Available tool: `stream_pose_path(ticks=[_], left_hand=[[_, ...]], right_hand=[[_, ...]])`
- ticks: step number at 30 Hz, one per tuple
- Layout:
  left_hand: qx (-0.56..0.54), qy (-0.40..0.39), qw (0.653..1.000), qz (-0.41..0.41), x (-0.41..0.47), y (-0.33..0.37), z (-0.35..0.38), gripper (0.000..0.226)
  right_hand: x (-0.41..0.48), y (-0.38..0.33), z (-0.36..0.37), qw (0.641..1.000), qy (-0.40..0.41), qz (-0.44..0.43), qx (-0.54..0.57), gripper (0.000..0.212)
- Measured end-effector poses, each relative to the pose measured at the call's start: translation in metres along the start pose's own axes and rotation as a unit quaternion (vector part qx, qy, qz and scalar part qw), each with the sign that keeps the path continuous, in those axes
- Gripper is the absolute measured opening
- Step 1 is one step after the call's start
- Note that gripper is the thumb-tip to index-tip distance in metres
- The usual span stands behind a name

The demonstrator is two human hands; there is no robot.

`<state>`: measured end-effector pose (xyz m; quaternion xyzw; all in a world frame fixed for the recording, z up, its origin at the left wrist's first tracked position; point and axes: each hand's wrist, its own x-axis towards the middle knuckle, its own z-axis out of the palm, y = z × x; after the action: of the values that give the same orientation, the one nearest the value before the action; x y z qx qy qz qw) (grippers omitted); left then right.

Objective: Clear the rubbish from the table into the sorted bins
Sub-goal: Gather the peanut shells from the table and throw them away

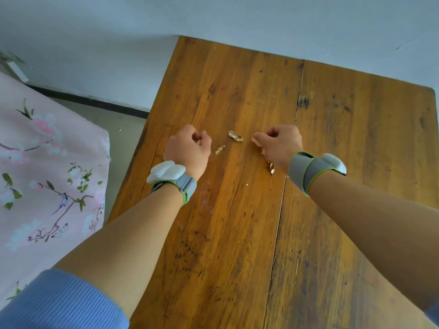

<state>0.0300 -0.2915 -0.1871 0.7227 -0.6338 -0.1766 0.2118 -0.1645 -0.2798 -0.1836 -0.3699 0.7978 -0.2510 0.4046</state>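
Peanut shells lie on the wooden table (237, 222). One whole-looking shell (235, 136) and a smaller fragment (220, 149) rest between my hands. Another shell piece (272, 169) lies just under my right wrist. My left hand (187, 149) hovers over the table with its fingers curled, and a bit of shell shows inside the curl. My right hand (278, 146) has curled fingers too and pinches a pale shell piece (256, 141) at its fingertips. Both wrists wear grey straps with white devices. No bins are in view.
A bed with a pink flowered sheet (42, 167) stands to the left of the table, with a strip of floor (123, 138) between them. A pale wall (213, 20) runs behind the table's far edge. Small crumbs dot the tabletop.
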Motion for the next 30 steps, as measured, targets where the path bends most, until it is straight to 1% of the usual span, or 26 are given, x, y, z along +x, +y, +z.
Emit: stream_pose_path(ticks=[2, 5, 6, 8, 10, 11, 12, 14, 16, 18, 21, 23, 28, 30], left_hand=[[-0.077, 0.004, 0.996, -0.054, 0.004, 0.001, -0.008, 0.026], [-0.180, -0.026, 0.974, -0.135, 0.004, 0.005, -0.019, 0.030], [-0.236, -0.040, 0.956, -0.172, 0.003, 0.008, -0.024, 0.031], [-0.341, -0.088, 0.896, -0.270, -0.001, 0.014, -0.034, 0.029], [-0.393, -0.174, 0.828, -0.359, -0.007, 0.018, -0.046, 0.029], [-0.403, -0.213, 0.802, -0.385, -0.011, 0.019, -0.052, 0.031], [-0.412, -0.242, 0.784, -0.398, -0.015, 0.019, -0.057, 0.032], [-0.420, -0.273, 0.761, -0.413, -0.022, 0.020, -0.066, 0.034], [-0.417, -0.289, 0.753, -0.420, -0.028, 0.023, -0.077, 0.034], [-0.409, -0.302, 0.753, -0.417, -0.032, 0.031, -0.090, 0.033], [-0.402, -0.315, 0.755, -0.412, -0.035, 0.035, -0.100, 0.033], [-0.392, -0.331, 0.760, -0.399, -0.039, 0.042, -0.108, 0.033], [-0.364, -0.369, 0.778, -0.353, -0.048, 0.062, -0.128, 0.032], [-0.356, -0.389, 0.785, -0.325, -0.054, 0.074, -0.142, 0.032]], right_hand=[[-0.003, -0.002, -0.006, 0.988, -0.052, 0.097, 0.110, 0.023], [-0.011, 0.006, -0.014, 0.947, -0.137, 0.185, 0.225, 0.024], [-0.015, 0.007, -0.018, 0.927, -0.167, 0.205, 0.267, 0.026], [-0.025, 0.009, -0.025, 0.884, -0.216, 0.232, 0.344, 0.030], [-0.038, 0.009, -0.033, 0.841, -0.251, 0.254, 0.407, 0.036], [-0.045, 0.008, -0.037, 0.822, -0.265, 0.265, 0.429, 0.038], [-0.052, 0.007, -0.041, 0.807, -0.275, 0.273, 0.446, 0.040], [-0.064, 0.005, -0.048, 0.787, -0.287, 0.282, 0.469, 0.041], [-0.075, 0.001, -0.056, 0.770, -0.293, 0.287, 0.489, 0.039], [-0.088, -0.003, -0.068, 0.758, -0.294, 0.285, 0.508, 0.033], [-0.100, -0.008, -0.079, 0.756, -0.283, 0.284, 0.517, 0.031], [-0.111, -0.009, -0.090, 0.762, -0.260, 0.278, 0.524, 0.032], [-0.140, 0.000, -0.110, 0.801, -0.196, 0.258, 0.504, 0.034], [-0.161, 0.006, -0.119, 0.809, -0.175, 0.254, 0.501, 0.035]])
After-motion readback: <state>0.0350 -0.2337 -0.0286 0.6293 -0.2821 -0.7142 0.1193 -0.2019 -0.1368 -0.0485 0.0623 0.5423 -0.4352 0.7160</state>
